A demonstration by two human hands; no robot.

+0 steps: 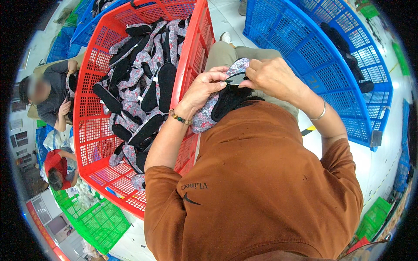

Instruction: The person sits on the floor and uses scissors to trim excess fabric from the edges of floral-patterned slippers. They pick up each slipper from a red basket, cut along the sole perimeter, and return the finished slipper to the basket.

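Note:
In front of my lap I hold a floral slipper (238, 67) with grey, pink and red patterning and a grey inside edge. My left hand (203, 89) pinches it from the left, thumb and fingers closed at the edge. From the right, my right hand (273, 77) grips the same edge with its fingertips pressed together. A small dark sliver lies by my left thumb tip, too small to name. Below my hands, another floral piece with a black sole (223, 104) rests against my lap.
On my left stands a large red plastic crate (98, 104) heaped with floral, black-soled slippers (139, 82). Blue crates (305, 56) stand at the right, one holding black items (348, 56). A green crate (98, 224) is at lower left. Two people (52, 93) sit beyond the red crate.

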